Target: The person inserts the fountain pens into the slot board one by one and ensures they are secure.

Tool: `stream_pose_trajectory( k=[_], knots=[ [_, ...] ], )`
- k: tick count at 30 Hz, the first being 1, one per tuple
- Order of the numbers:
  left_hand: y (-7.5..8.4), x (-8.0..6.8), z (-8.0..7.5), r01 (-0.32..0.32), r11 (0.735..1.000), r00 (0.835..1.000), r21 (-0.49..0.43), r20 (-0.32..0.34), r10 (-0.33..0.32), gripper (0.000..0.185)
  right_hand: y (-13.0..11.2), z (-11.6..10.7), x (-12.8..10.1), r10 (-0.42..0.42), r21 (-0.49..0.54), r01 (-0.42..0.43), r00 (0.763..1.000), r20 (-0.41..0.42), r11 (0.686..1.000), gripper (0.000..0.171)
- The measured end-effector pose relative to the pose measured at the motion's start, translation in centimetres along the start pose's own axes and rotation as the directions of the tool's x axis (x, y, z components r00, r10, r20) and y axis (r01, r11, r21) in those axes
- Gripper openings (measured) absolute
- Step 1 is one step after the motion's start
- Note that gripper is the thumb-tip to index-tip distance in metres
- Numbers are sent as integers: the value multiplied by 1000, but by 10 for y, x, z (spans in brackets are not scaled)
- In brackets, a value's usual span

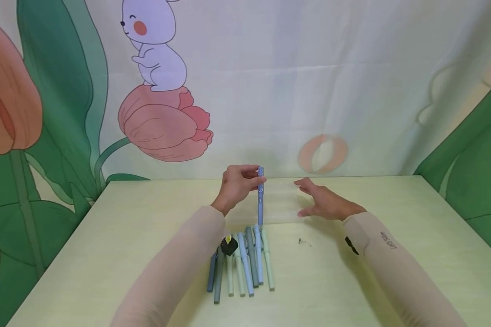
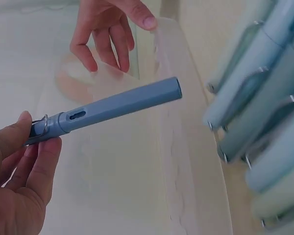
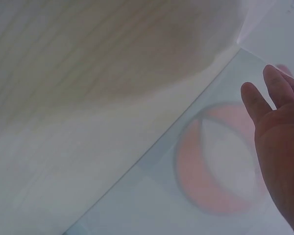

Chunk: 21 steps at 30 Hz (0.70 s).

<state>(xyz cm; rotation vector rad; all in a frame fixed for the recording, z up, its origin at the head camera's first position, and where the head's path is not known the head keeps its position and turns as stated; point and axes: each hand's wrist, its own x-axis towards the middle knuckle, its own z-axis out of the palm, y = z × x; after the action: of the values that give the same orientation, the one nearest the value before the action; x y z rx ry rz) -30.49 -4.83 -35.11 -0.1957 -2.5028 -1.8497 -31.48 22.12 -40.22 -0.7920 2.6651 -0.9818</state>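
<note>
Pen held at the clear box, toward the table's far edge

Gripped by one end, it could, I judge, swing and hit the loose pens; a bump might slide the box. I see the left hand pinching its clip end, the right hand spread, holding nothing, at the box's right edge; whether it touches, I cannot tell.

The blue pen I hold, centre frame: smooth plastic by its look, low sheen; its clip reads as shiny metal wire. Grouped pens, lower centre: similar smooth plastic. Translucent container, mid-frame: thin plastic, faint gloss. Tabletop: smooth, faint wood grain. Backdrop, upper frame: creased, matt cloth. My sleeves: matt cloth.
</note>
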Motion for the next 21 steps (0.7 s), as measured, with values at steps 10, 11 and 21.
stream_pose_trajectory(
  k=[10, 11, 21],
  knots=[
    [12, 12, 33, -34, 996, 999, -78, -13, 33, 40, -2, -1, -1, 30, -29, -29, 1000, 4, 999, 87],
    [12, 13, 35, -39, 996, 999, -80, -13, 38, 40, -2, -1, -1, 29, -28, -29, 1000, 4, 999, 87],
    [18, 25, 56, -72, 994, 997, -81, -37, 69, 39, -4, 0, -1, -2, -19, 2, 1000, 0, 1000, 84]
  ],
)
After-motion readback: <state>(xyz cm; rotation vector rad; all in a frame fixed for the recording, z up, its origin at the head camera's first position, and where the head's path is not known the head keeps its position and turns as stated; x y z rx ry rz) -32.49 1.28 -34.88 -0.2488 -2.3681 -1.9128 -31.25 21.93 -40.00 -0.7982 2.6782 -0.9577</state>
